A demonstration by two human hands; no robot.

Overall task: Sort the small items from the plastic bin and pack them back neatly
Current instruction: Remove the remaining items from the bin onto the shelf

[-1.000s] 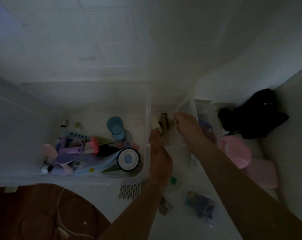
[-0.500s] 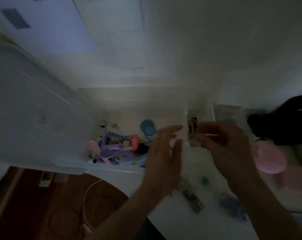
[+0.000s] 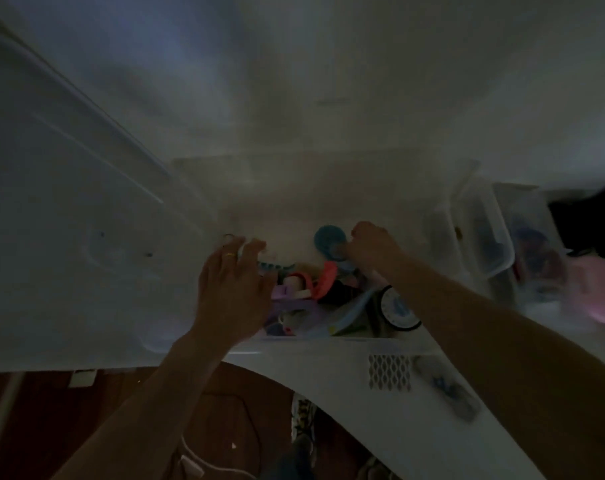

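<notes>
Down inside the plastic bin [image 3: 329, 188] is where both of my hands are now, so I think the step in hand is picking small things out to sort them.

My left hand [image 3: 231, 299] has its fingers [image 3: 256, 245] spread wide and holds nothing. Just past the tips of those fingers I see a tiny round thing by the far wall of the bin, but it is too blurry to name. Under the palm lies a pile of purple and pink toys [image 3: 294, 292].

My right hand [image 3: 370, 244] is curled up tight. It touches a blue round thing [image 3: 329, 239], which sits just to the left of its knuckles. I cannot tell if those fingers grip the blue thing or only rest by it. Below that wrist is a round black and white dial [image 3: 398, 308].

Next, I think the right hand must get a sure hold and lift out one thing without dragging the pile along. The left hand could hold the pile down or pick up its own piece.

Much is hard to see. It is very dark, and the right side is smeared. Smaller clear tubs [image 3: 484, 233] stand past the right hand, and what is in them is only dim shapes. Something pink [image 3: 602, 292] is cut off at the edge. A white mesh piece [image 3: 389, 372] lies on the white surface [image 3: 346, 393] near me.
</notes>
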